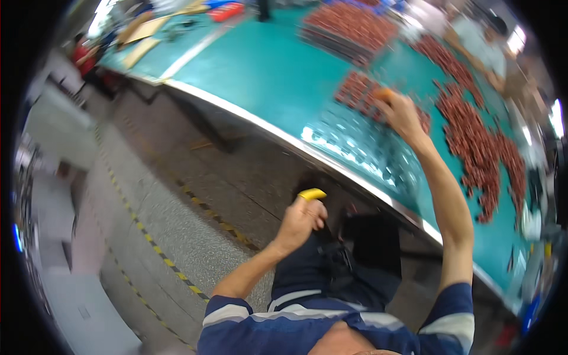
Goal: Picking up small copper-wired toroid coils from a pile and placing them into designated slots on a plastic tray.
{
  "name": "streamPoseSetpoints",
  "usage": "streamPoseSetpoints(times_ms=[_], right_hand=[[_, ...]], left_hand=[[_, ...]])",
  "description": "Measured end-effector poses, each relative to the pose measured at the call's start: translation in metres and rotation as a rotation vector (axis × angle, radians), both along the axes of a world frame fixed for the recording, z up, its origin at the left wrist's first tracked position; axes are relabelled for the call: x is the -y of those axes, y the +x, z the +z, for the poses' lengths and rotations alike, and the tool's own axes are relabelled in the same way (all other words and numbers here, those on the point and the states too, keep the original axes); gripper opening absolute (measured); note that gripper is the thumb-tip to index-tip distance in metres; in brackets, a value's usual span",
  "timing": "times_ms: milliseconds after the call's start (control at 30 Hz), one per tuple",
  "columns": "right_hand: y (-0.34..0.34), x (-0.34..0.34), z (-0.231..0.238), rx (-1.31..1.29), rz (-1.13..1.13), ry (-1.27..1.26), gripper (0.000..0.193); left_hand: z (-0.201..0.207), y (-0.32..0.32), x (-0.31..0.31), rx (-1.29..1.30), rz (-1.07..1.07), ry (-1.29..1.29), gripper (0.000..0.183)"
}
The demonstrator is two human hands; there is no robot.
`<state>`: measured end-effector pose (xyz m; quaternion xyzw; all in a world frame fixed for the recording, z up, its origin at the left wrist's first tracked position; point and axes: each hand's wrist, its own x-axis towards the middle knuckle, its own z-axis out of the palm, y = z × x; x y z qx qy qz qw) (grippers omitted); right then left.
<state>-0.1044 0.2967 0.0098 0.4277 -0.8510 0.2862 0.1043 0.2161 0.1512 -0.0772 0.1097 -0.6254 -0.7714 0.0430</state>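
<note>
My right hand (402,115) reaches over the table, fingers bent together above a clear plastic tray (349,145) with rows of pockets. An orange cover, like a finger cot (384,93), sits at its fingertip. The tray's far part holds small reddish-brown pieces (355,89); its near part shows bare, shiny pockets. What the right fingers pinch, if anything, is too blurred to make out. Away from the table edge, my left hand (300,222) hangs in front of my body with curled fingers. A yellow cover (312,194) sticks out at one of its fingers; the palm side is hidden.
Loose reddish-brown pieces (473,136) lie heaped to the right on the green table (254,71). A stack of filled trays (349,29) stands at the far side. Across the table a person (479,47) leans in. A metal edge (266,127) borders the table.
</note>
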Motion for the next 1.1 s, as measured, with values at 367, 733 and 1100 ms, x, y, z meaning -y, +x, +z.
streamPoseSetpoints(times_ms=[367,733,1100], right_hand=[[0.136,-0.193,0.001,-0.321,-0.494,0.395,0.044],[0.142,-0.218,-0.014,-0.441,-0.637,0.131,0.043],[0.162,-0.279,-0.025,0.057,-0.694,-0.313,0.03]], left_hand=[[-0.008,0.054,-0.008,0.014,0.068,-0.112,0.03],[0.03,0.032,-0.038,0.012,-0.057,-0.233,0.021],[0.023,0.023,-0.09,0.015,-0.274,-0.169,0.025]])
